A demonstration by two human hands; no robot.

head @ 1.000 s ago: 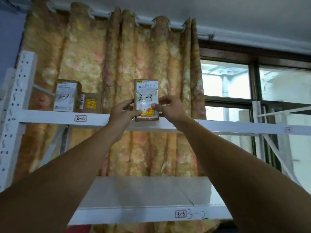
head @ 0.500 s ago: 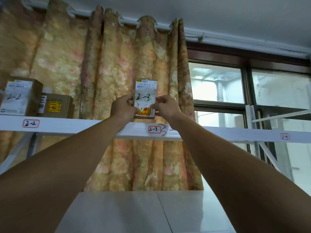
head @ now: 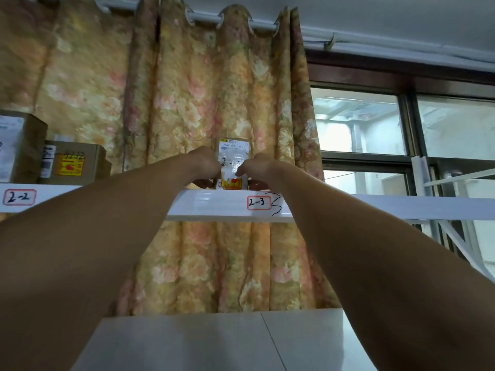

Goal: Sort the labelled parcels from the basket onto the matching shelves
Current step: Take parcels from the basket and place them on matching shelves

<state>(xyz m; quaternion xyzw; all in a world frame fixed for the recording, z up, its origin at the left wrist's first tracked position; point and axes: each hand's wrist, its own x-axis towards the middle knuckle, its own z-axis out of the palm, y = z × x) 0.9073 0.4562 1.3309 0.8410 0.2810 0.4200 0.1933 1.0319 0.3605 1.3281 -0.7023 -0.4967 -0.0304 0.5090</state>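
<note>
parcel (head: 232, 149) upright at the upper shelf (head: 211, 205), just above and left of the 2-3 tag (head: 258, 202) — whether its base rests on the shelf cannot be told. left hand (head: 205, 162) and right hand (head: 257, 167) both grasp it, fingers curled on its side edges. cardboard boxes (head: 77, 162) sit well to the left, above the 2-2 tag (head: 19, 197).

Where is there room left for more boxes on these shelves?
The white top shelf looks bare between the two brown cardboard boxes on the left and the small brown white-labelled parcel, and again right of it towards the window. The white lower shelf shows bare board. It is crowded where the left hand and right hand hold the parcel.
</note>
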